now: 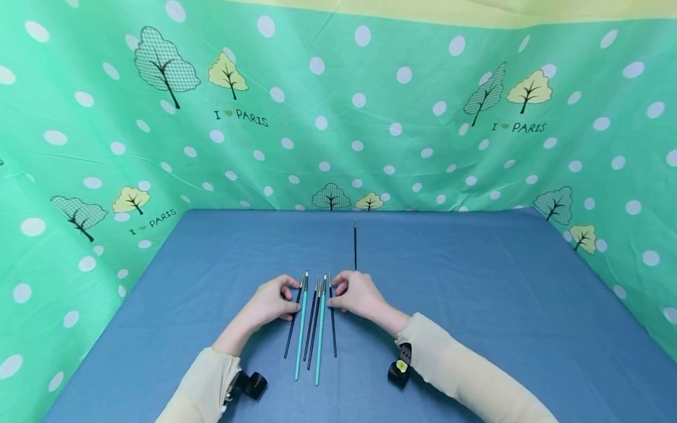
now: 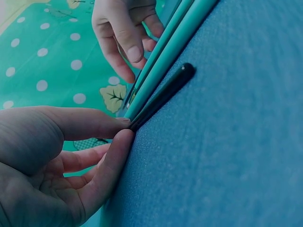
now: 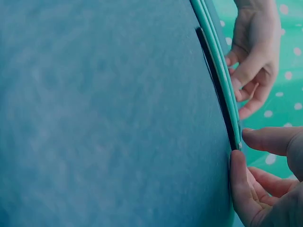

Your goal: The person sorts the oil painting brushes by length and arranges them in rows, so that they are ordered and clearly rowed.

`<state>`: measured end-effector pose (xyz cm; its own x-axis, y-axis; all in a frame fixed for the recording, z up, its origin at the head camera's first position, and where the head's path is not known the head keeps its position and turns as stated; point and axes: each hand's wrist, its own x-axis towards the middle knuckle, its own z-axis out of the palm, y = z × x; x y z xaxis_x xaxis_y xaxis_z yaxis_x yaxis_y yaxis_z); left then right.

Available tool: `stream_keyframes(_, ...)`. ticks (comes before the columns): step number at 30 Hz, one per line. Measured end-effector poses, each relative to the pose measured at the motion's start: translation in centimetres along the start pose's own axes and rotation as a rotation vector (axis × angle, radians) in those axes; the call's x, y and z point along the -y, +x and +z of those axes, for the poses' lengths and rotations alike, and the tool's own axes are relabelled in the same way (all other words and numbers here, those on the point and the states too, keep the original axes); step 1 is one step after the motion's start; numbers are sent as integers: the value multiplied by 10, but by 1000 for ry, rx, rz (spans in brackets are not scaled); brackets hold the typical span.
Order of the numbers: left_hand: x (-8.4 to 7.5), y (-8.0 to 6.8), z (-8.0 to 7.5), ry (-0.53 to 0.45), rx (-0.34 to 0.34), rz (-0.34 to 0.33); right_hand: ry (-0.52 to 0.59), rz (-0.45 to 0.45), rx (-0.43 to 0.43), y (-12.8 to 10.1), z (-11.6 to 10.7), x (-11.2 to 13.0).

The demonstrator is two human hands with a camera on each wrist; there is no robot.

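Several slim paintbrushes lie side by side on the blue cloth, bristle ends pointing away. My left hand (image 1: 272, 302) is at the left end of the row, where its thumb and finger pinch a black-handled paintbrush (image 2: 165, 94) close to the cloth. Over at the right end, my right hand (image 1: 359, 294) has its thumb and fingertip on either side of another black paintbrush (image 1: 334, 335), near its metal collar. Between the hands are two teal paintbrushes (image 1: 300, 335) and thin black paintbrushes (image 1: 311, 329), their handle ends uneven toward me.
One more black paintbrush (image 1: 355, 247) lies apart beyond my right hand, toward the table's far edge. The blue cloth (image 1: 476, 282) covers the table. A green dotted curtain (image 1: 370, 135) hangs behind and along the sides. Each wrist carries a small black camera (image 1: 399, 373).
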<state>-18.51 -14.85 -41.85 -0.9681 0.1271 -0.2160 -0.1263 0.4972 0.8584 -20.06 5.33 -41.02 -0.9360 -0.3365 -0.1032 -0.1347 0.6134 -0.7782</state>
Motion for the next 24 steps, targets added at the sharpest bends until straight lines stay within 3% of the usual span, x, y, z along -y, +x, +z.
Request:
stream_keyframes(9,-2,0,0,-1,0,-5,-111,-3,-3,0,5,2)
stream_keyframes(24,-2,0,-1,-10,8,-21,-140,-15,31,-4,3,10)
